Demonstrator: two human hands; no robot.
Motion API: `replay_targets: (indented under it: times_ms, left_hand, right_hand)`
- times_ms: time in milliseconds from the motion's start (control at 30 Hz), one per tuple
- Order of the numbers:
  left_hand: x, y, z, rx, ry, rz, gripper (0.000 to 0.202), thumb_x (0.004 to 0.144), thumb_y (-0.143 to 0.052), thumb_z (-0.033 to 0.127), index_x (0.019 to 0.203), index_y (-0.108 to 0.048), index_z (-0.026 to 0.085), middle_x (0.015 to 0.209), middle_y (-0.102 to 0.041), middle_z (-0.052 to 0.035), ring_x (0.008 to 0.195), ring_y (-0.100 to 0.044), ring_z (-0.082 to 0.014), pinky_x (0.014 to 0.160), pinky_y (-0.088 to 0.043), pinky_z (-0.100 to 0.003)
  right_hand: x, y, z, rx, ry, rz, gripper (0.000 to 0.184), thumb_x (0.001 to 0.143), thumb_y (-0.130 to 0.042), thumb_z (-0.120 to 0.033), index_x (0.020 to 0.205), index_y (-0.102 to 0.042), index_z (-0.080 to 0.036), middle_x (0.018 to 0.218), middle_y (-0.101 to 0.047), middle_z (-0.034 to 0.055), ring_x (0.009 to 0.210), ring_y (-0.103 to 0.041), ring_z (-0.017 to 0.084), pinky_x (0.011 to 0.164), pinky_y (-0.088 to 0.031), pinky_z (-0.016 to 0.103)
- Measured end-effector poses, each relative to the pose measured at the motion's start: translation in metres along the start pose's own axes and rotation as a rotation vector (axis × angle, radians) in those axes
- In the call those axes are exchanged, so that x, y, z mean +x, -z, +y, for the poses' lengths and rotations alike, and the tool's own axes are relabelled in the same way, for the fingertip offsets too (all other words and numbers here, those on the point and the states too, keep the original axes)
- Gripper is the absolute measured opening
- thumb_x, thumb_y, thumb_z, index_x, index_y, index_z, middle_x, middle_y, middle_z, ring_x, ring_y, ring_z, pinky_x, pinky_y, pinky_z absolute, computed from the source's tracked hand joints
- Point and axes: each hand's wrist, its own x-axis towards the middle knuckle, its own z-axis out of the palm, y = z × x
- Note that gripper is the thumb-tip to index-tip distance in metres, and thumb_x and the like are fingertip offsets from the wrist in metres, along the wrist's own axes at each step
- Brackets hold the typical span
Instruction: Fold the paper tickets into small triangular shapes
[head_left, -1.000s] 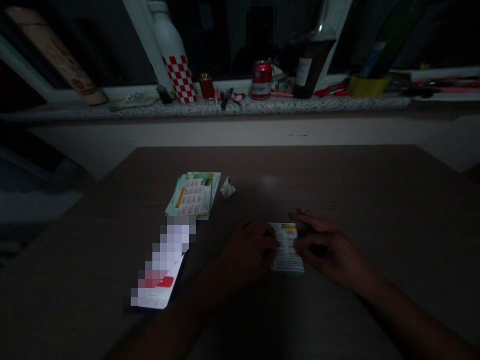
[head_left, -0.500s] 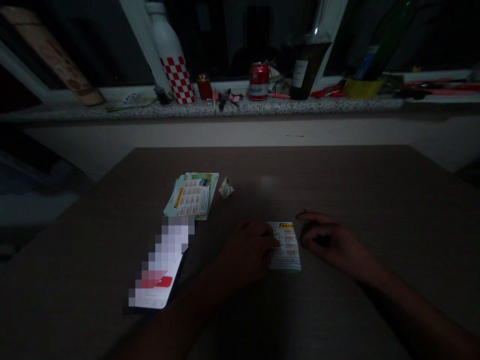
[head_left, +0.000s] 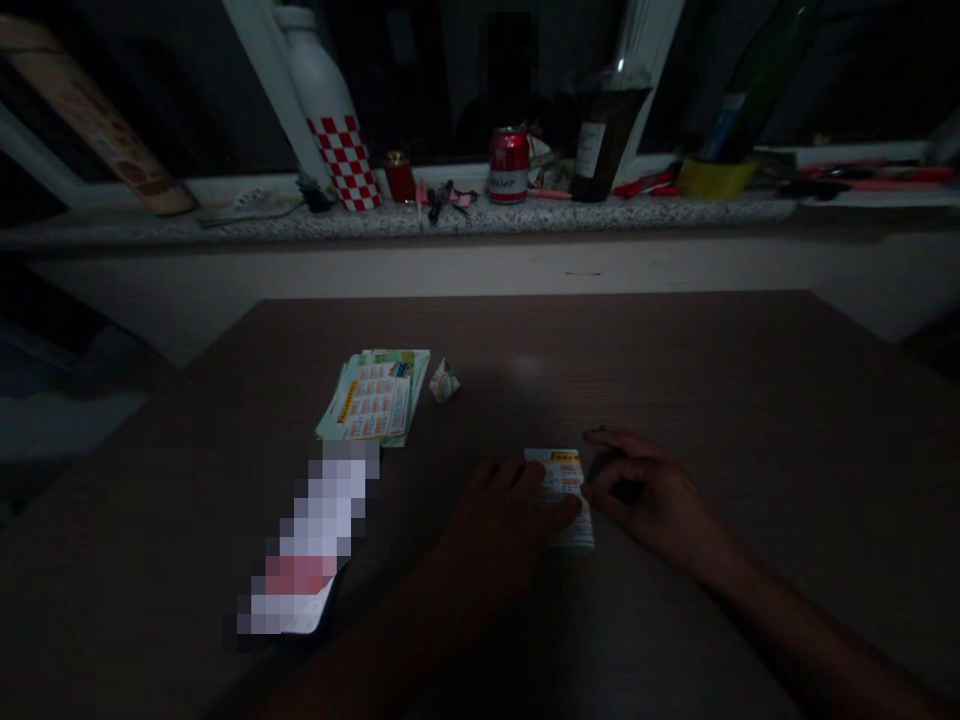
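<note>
A small printed paper slip point(head_left: 564, 470) with rows of orange and dark print lies on the table before me, partly covered by my left hand point(head_left: 506, 515). That hand rests flat, fingers stretched toward the slip's left part and thumb across its middle. At the slip's right edge is my right hand point(head_left: 652, 500). Its thumb and a finger meet in a pinch at the edge, while another finger points out above. Dim light hides how much paper is between them.
A stack of similar printed slips point(head_left: 375, 395) lies at left, beside a small folded paper piece point(head_left: 444, 382). Nearer me is a phone point(head_left: 307, 540), its lit screen blurred. Along the sill point(head_left: 450, 225) stand a checkered bottle point(head_left: 341, 150), a red can point(head_left: 509, 165) and other bottles.
My left thumb has moved right across the slip, and the left hand covers more of its middle. The right hand's pinch has come closer to the slip's edge. The view shifted slightly.
</note>
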Motion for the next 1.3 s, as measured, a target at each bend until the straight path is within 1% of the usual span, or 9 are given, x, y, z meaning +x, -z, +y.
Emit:
replay_targets:
  times_ms: [167,367,567,800,967,1033,1133,1300]
  left_hand:
    - [-0.001,-0.002,-0.001,-0.016,0.001,0.002,0.041,0.092,-0.047,0.021,0.13,-0.048,0.035,0.124,-0.051,-0.0082,0.113,-0.048,-0.0289,0.094,-0.039,-0.049]
    - [0.0,0.001,0.0,-0.025,0.009,-0.021,0.043,0.091,-0.049,0.019,0.131,-0.048,0.036,0.124,-0.051,-0.0086,0.114,-0.048,-0.03,0.093,-0.04,-0.05]
    - [0.001,0.003,0.002,-0.022,0.008,-0.007,0.041,0.09,-0.05,0.018,0.128,-0.05,0.034,0.121,-0.052,-0.0079,0.11,-0.05,-0.0283,0.092,-0.041,-0.047]
    - [0.0,0.001,0.0,-0.044,0.007,-0.003,0.042,0.089,-0.05,0.016,0.127,-0.051,0.034,0.12,-0.052,-0.0079,0.11,-0.05,-0.0288,0.092,-0.041,-0.048]
    - [-0.001,0.001,-0.002,-0.065,0.002,-0.003,0.044,0.089,-0.051,0.017,0.129,-0.05,0.035,0.122,-0.051,-0.0076,0.111,-0.049,-0.0285,0.092,-0.04,-0.048]
    - [0.0,0.002,-0.002,-0.072,0.003,-0.009,0.043,0.09,-0.05,0.017,0.128,-0.05,0.035,0.121,-0.051,-0.0072,0.111,-0.049,-0.0277,0.092,-0.04,-0.047]
    - [0.0,0.002,-0.003,-0.068,0.009,-0.012,0.044,0.089,-0.051,0.016,0.128,-0.051,0.036,0.121,-0.052,-0.0077,0.111,-0.049,-0.028,0.091,-0.04,-0.047]
    - [0.001,0.001,-0.002,-0.067,0.015,-0.007,0.046,0.088,-0.052,0.015,0.129,-0.05,0.037,0.12,-0.052,-0.007,0.11,-0.049,-0.028,0.09,-0.041,-0.047]
  right_hand:
    - [0.002,-0.001,-0.001,0.022,-0.021,0.041,0.011,0.076,-0.067,-0.027,0.066,-0.07,-0.025,0.122,-0.065,0.0065,0.119,-0.055,0.031,0.099,-0.042,0.054]
    - [0.006,-0.002,-0.001,0.011,-0.035,0.097,0.012,0.075,-0.065,-0.025,0.064,-0.068,-0.024,0.117,-0.068,0.0063,0.114,-0.058,0.03,0.097,-0.044,0.053]
    - [0.016,-0.004,0.003,0.002,-0.052,0.137,0.013,0.074,-0.065,-0.025,0.062,-0.069,-0.024,0.114,-0.068,0.007,0.109,-0.061,0.029,0.095,-0.045,0.051]
    - [0.03,-0.005,0.007,0.015,-0.1,0.181,0.013,0.073,-0.066,-0.027,0.061,-0.07,-0.023,0.11,-0.07,0.0082,0.105,-0.063,0.03,0.092,-0.046,0.05]
    - [0.026,-0.001,0.011,0.095,-0.077,0.152,0.016,0.08,-0.064,-0.032,0.071,-0.073,-0.023,0.111,-0.07,0.0076,0.102,-0.066,0.026,0.09,-0.051,0.044]
    - [0.022,0.0,0.012,0.106,-0.047,0.131,0.014,0.079,-0.065,-0.032,0.071,-0.074,-0.024,0.112,-0.07,0.0069,0.106,-0.065,0.027,0.093,-0.049,0.047]
    - [0.017,-0.001,0.011,0.088,-0.011,0.108,0.009,0.076,-0.068,-0.03,0.069,-0.073,-0.026,0.113,-0.07,0.0057,0.113,-0.06,0.029,0.099,-0.043,0.053]
    - [0.016,-0.002,0.01,0.056,0.001,0.074,0.008,0.073,-0.07,-0.027,0.066,-0.073,-0.026,0.118,-0.068,0.0058,0.119,-0.056,0.031,0.102,-0.039,0.057]
